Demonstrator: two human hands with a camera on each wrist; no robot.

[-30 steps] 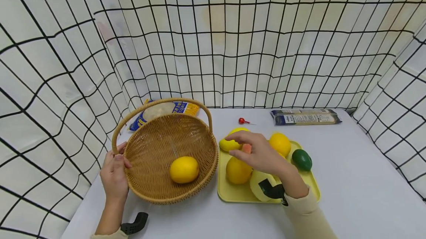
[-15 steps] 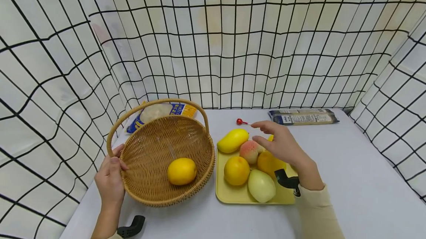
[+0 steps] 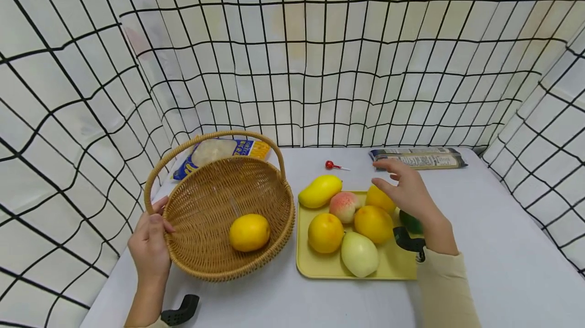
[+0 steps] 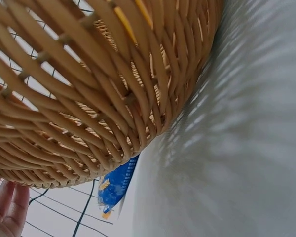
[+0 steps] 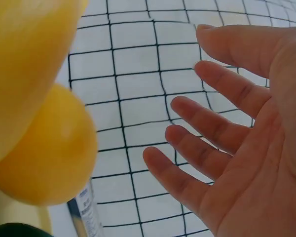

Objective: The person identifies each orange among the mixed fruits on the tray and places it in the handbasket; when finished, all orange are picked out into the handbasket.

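A tilted wicker basket (image 3: 205,206) with an arched handle faces the head camera, with one yellow-orange fruit (image 3: 249,232) inside. My left hand (image 3: 152,241) grips its left rim near the handle's foot; its fingertips (image 4: 15,200) show at the basket's edge in the left wrist view. Over the back right of the yellow tray (image 3: 320,271) hovers my right hand (image 3: 409,193), fingers spread and holding nothing. Nearest to it are an orange fruit (image 3: 380,197) and a dark green fruit (image 3: 410,222), partly hidden by the hand. Another orange fruit (image 3: 374,224) lies just in front.
Also on the tray are a mango (image 3: 321,191), a peach (image 3: 344,207), an orange (image 3: 325,233) and a pale green pear-shaped fruit (image 3: 359,255). Behind lie a red lollipop (image 3: 330,164), a long packet (image 3: 418,158) and a blue-and-yellow bag (image 3: 219,153). Black netting encloses the table.
My right hand has moved rightward, from over the peach to the tray's back right, uncovering the fruits in the middle. The left hand still holds the basket, nearly unmoved.
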